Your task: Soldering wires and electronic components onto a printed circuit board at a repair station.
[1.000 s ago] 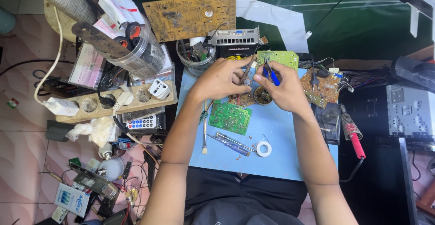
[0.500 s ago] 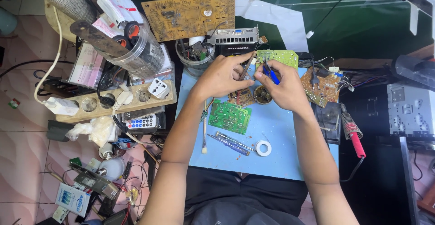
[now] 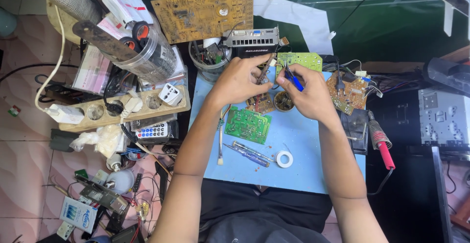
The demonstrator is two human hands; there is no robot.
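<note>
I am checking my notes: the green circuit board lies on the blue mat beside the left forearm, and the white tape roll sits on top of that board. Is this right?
Not quite. The head view shows the white tape roll lying on the blue mat itself, apart from the green circuit board. The board does lie beside the left forearm.

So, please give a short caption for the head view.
Left hand and right hand work with a blue-handled tool above a blue mat.

Work mat (image 3: 303, 145): matt blue, smooth, speckled with debris. Green circuit board (image 3: 248, 124): glossy lacquered laminate. Large tan board (image 3: 205, 13): dull, worn. Power strip (image 3: 117, 108): unfinished wood. Jar (image 3: 152, 57): clear plastic. Soldering iron (image 3: 382, 142): red plastic handle, coiled metal stand. Solder reel (image 3: 284, 159): white plastic.
</note>
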